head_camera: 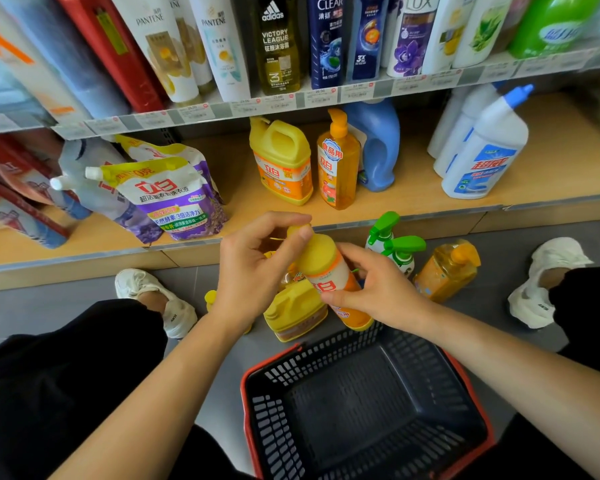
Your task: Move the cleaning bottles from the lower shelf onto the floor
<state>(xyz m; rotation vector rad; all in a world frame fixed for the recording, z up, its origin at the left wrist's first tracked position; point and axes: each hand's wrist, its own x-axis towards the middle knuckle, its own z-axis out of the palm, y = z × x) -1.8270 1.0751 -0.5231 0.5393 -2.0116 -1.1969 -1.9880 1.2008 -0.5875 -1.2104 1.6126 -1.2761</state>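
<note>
Above the floor I hold a yellow-topped orange detergent bottle (326, 268) with both hands. My left hand (253, 271) pinches its yellow cap, and my right hand (374, 285) grips its body. On the floor under it lie a yellow jug (291, 313), two green-trigger spray bottles (399, 247) and an orange pump bottle (444, 271). On the lower shelf (551, 168) stand a yellow jug (281, 161), an orange pump bottle (336, 164), a blue bottle (378, 143) and white toilet-cleaner bottles (482, 150).
A dark shopping basket (361, 410) with a red rim sits on the floor in front of me. Purple refill pouches (174, 199) lean on the shelf's left side. My white shoes (153, 299) flank the bottles. Shampoo bottles fill the upper shelf (326, 39).
</note>
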